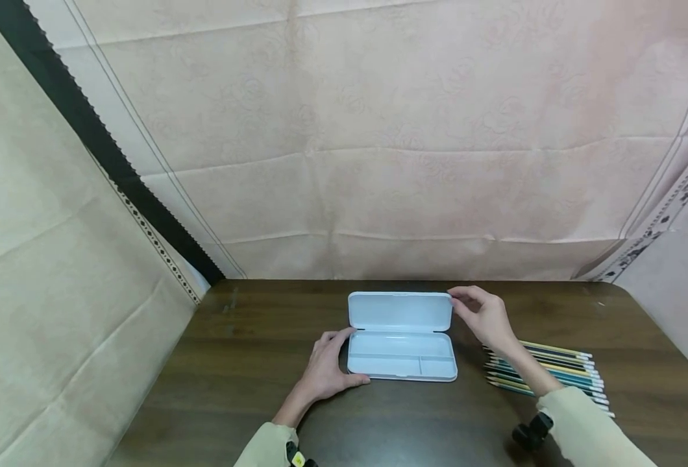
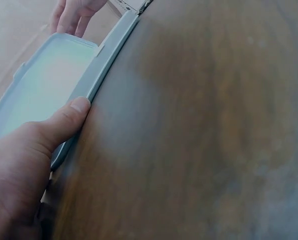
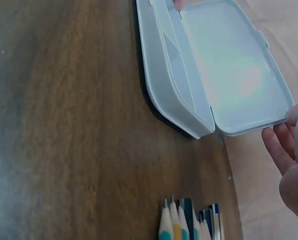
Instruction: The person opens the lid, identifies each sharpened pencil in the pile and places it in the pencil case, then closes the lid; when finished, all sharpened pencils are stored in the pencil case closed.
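A light blue plastic pencil case (image 1: pixel 383 355) lies on the table with its lid (image 1: pixel 400 311) swung back. Its lower half has divided compartments with nothing in them. My left hand (image 1: pixel 328 366) grips the case's left end, thumb (image 2: pixel 71 116) at the front edge and fingers toward the hinge side. At the lid's outer right corner, my right hand (image 1: pixel 487 318) pinches the rim between thumb and fingers, as the right wrist view also shows. Several sharpened pencils (image 1: pixel 572 371) lie side by side under the right forearm, their points toward the case.
The brown wooden table (image 1: pixel 274 311) runs back to a pale cloth hanging (image 1: pixel 379 194). More cloth slopes down at the left (image 1: pixel 69 311) and right. Black wrist cameras sit on both sleeves, the right one (image 1: pixel 533 431) near the pencils.
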Demonstrator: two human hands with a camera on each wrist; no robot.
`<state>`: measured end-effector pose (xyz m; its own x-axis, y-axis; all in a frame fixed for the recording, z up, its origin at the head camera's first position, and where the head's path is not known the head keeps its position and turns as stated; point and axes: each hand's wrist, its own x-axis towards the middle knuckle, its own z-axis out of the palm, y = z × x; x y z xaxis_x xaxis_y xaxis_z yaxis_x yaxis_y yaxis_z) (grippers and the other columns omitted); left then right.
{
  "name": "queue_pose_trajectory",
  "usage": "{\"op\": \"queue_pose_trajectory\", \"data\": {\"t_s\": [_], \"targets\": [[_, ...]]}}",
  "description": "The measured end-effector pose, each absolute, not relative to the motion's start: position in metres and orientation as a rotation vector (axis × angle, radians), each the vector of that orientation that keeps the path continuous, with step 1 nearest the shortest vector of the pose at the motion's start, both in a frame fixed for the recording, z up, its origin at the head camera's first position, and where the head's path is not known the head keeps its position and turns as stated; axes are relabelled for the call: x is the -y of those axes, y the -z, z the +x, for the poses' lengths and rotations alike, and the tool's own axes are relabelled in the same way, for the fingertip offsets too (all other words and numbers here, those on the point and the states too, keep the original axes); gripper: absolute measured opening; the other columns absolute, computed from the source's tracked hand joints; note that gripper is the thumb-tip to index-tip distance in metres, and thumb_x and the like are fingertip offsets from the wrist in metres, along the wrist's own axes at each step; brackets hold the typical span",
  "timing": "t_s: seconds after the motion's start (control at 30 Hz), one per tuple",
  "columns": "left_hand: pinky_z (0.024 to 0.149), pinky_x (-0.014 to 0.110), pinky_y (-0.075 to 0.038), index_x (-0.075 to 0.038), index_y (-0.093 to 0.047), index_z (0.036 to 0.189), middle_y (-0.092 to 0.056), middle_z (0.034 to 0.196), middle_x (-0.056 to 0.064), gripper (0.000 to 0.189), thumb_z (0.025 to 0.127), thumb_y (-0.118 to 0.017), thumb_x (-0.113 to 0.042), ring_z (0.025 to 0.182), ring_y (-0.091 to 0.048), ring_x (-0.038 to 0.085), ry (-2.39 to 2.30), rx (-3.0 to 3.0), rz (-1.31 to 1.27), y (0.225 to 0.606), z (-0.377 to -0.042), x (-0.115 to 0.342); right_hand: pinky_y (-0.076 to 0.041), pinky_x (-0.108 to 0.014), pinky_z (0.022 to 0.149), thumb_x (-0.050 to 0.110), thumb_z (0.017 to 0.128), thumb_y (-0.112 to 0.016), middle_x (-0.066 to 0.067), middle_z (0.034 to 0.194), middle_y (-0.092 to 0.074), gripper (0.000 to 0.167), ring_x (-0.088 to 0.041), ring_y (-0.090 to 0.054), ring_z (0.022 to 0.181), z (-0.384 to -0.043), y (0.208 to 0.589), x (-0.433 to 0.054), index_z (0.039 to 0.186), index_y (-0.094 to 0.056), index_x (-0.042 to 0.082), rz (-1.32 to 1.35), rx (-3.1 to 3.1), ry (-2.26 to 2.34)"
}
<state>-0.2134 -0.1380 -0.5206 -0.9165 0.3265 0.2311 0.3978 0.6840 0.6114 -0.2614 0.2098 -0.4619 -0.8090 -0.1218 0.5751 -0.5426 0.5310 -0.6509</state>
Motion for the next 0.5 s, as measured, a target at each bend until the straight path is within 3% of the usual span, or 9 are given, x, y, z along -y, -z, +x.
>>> {"op": "queue_pose_trajectory", "data": {"t_s": [0.27, 0.5], "targets": [[0.093, 0.054, -0.038, -0.018, -0.048, 0.146, -0.052, 0.135, 0.009, 0.093, 0.07, -0.089, -0.052, 0.122, -0.043, 0.03, 1.055, 2.779, -0.617, 0.52, -0.213, 0.137, -0.049, -0.015, 0.073, -0.003, 0.091, -0.07, -0.012, 0.098, -0.07, 0.024, -0.019, -0.063, 0.084, -0.267, 0.472, -0.211, 0.115, -0.07, 0.0, 0.451, 2.35, -1.364], [0.093, 0.055, -0.038, -0.02, -0.047, 0.147, -0.051, 0.136, 0.007, 0.093, 0.07, -0.088, -0.053, 0.122, -0.043, 0.03, 1.07, 2.785, -0.614, 0.521, -0.213, 0.138, -0.054, -0.021, 0.067, -0.009, 0.091, -0.067, -0.023, 0.101, -0.067, 0.03, -0.034, -0.065, 0.085, -0.271, 0.48, -0.21, 0.122, -0.064, -0.009, 0.436, 2.37, -1.467]]}}
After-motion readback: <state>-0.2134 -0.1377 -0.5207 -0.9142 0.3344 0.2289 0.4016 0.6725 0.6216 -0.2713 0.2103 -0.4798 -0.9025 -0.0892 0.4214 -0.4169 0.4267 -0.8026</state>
